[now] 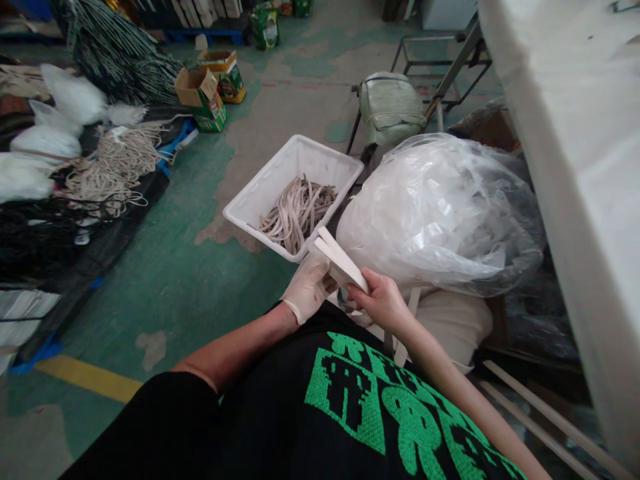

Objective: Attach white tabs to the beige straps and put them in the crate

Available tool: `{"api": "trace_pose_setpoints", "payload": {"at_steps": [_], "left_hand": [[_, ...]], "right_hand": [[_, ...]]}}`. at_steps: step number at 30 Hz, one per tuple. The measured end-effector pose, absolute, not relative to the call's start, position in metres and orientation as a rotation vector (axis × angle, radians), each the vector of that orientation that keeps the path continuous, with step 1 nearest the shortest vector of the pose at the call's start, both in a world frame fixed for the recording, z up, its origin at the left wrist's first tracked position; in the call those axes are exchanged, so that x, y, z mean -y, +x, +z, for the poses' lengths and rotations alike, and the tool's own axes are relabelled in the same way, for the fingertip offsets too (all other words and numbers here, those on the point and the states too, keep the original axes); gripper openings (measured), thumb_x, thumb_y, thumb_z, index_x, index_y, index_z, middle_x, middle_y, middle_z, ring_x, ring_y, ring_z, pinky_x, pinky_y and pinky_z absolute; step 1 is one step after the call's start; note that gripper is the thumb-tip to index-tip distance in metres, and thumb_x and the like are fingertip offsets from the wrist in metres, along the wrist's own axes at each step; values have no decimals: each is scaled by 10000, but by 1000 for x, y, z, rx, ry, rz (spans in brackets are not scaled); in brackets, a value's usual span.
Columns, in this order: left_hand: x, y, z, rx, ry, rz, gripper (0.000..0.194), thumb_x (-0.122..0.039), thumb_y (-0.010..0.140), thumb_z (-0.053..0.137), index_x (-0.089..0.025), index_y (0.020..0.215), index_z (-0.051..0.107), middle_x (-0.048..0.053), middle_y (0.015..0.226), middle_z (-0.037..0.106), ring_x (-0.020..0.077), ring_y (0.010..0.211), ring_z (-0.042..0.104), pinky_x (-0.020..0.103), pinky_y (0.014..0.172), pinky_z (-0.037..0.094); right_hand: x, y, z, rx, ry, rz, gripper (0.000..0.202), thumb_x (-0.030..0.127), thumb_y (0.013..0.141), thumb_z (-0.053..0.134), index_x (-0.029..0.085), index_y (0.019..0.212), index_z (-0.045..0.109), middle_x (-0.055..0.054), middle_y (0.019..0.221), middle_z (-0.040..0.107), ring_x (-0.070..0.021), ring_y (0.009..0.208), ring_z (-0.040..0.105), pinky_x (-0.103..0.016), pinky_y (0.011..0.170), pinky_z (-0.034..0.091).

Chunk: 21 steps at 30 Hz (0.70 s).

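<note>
Between my two hands is a pale, flat folded strip (pixel 341 261), angled from upper left to lower right. My left hand (pixel 309 285), in a whitish glove, is closed round its left side. My bare right hand (pixel 380 299) grips the lower right end, fingers wrapped on it. Just beyond the hands stands a white plastic bin (pixel 260 193), and inside it lies a tangled heap of beige flat strips (pixel 299 212). More pale strips hang below my right hand, partly hidden by the arm.
A large clear bag of white material (pixel 435 207) bulges right of the bin. A pale-covered table (pixel 575 133) runs along the right. Wrapped bundle (pixel 393 107) and metal frame stand ahead. Cord piles (pixel 115 160) and open cartons (pixel 203 100) lie left on the green floor.
</note>
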<state>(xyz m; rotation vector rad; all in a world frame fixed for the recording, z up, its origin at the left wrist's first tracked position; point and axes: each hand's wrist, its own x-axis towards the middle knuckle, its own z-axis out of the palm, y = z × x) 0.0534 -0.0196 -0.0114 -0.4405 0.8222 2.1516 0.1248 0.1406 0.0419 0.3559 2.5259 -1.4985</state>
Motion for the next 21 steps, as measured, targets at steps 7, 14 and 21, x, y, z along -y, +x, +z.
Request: {"api": "trace_pose_setpoints", "payload": {"at_steps": [7,14,21], "left_hand": [[21,32,-8,-645,-748,2024,433,-543,952,538,-156,1053,703,95,936,752,177,808,720,272,741,559],[12,32,-14,-748,-717,2309,137,-231,931,640,-146,963,742,64,896,774,144,820,725,258,856,563],[8,54,-9,-842,-459,2306,279,-294,721,862,-177,939,731,45,916,763,187,832,708,318,838,551]], "right_hand": [[-147,148,44,-2447,417,-1545,202,390,859,539,211,768,555,-4,599,634,-154,479,582,-254,472,446],[-147,168,41,-2693,523,-1278,267,450,891,507,236,730,509,-11,569,600,-178,522,554,-264,484,390],[-125,137,35,-2858,419,-1227,265,409,876,524,242,680,465,-4,581,581,-165,530,526,-261,519,363]]}}
